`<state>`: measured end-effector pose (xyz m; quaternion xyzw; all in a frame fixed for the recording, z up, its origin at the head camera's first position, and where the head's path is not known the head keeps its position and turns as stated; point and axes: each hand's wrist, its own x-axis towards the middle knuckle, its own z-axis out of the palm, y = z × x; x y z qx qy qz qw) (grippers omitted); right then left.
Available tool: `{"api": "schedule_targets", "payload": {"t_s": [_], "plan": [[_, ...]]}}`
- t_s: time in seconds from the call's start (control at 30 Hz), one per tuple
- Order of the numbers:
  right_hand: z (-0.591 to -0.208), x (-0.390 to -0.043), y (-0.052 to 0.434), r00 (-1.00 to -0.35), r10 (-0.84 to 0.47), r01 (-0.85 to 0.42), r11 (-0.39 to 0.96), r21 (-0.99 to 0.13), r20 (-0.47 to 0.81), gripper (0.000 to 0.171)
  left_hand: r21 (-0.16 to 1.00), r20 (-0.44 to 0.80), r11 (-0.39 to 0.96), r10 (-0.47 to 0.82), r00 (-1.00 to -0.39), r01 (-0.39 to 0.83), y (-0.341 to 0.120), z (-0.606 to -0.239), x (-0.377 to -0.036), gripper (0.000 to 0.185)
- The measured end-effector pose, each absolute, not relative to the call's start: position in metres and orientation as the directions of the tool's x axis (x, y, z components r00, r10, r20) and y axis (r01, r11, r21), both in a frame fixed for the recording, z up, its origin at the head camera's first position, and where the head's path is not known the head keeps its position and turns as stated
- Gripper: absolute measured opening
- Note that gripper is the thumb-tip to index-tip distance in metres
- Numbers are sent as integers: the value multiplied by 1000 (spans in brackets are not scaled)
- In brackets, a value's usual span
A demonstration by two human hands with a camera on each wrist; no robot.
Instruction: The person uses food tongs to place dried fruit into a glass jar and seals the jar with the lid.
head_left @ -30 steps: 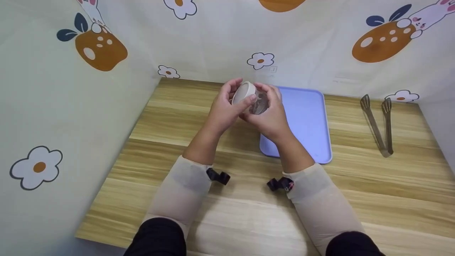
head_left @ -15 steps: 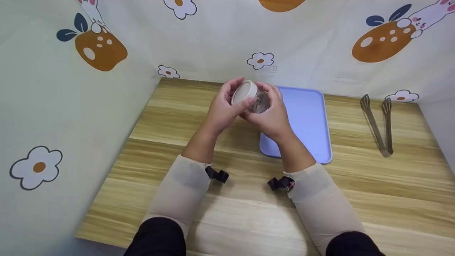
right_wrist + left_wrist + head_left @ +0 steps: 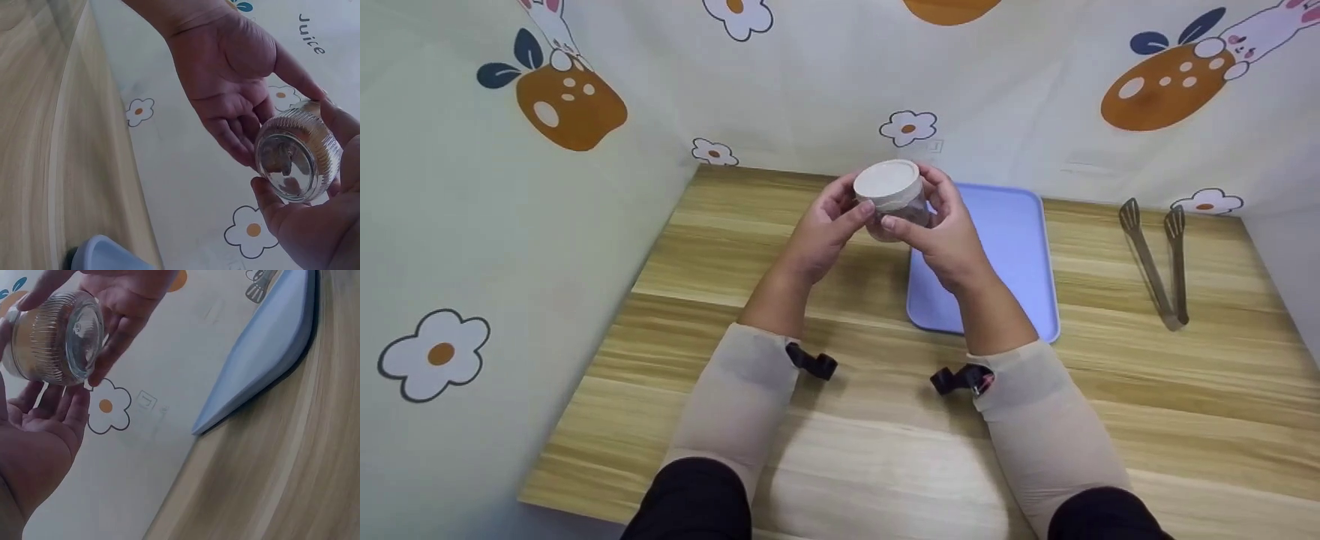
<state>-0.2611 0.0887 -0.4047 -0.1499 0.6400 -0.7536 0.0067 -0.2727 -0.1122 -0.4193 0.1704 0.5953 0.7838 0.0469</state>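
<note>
A ribbed clear glass jar [image 3: 50, 337] with a pale lid [image 3: 887, 178] is held up over the back of the table between both hands. My left hand [image 3: 826, 232] grips it from the left, thumb at the lid's lower edge. From the other side my right hand [image 3: 952, 232] grips it, thumb across the front of the glass. The jar leans slightly, lid up and toward the head camera. Its round glass base [image 3: 287, 166] shows from below in the right wrist view. Fingers cover much of the jar's sides.
A lavender-blue tray [image 3: 1005, 262] lies behind and right of the right forearm. Metal tongs [image 3: 1159, 270] rest spread at the right of the wooden table [image 3: 870, 435]. A patterned cloth wall [image 3: 810, 90] rises along the back edge.
The jar has turned from lying sideways, lid facing left, to nearly upright with its lid up. My right hand has shifted right, bringing its thumb to the front of the glass.
</note>
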Motion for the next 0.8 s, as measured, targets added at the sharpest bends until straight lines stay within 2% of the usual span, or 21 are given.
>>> {"api": "schedule_targets", "payload": {"t_s": [0.13,0.23,0.33,0.57,0.8], "plan": [[-409,-265,94,-965,-191,-175,-32,-984,178,84,973,192,-170,237,-953,154,-115,-426,-279,62],[-413,-269,97,-973,-166,-181,112,-977,162,84,984,176,-75,232,-957,163,-117,-431,-283,65],[-419,-273,99,-975,-166,-182,196,-964,150,84,986,165,-22,246,-955,165,-119,-438,-288,66],[-432,-281,103,-981,-194,-83,281,-956,28,85,994,100,8,307,-946,108,-123,-452,-294,70],[-446,-288,102,-977,-206,-23,321,-947,-47,85,994,-5,103,324,-946,30,-126,-462,-297,74]]}}
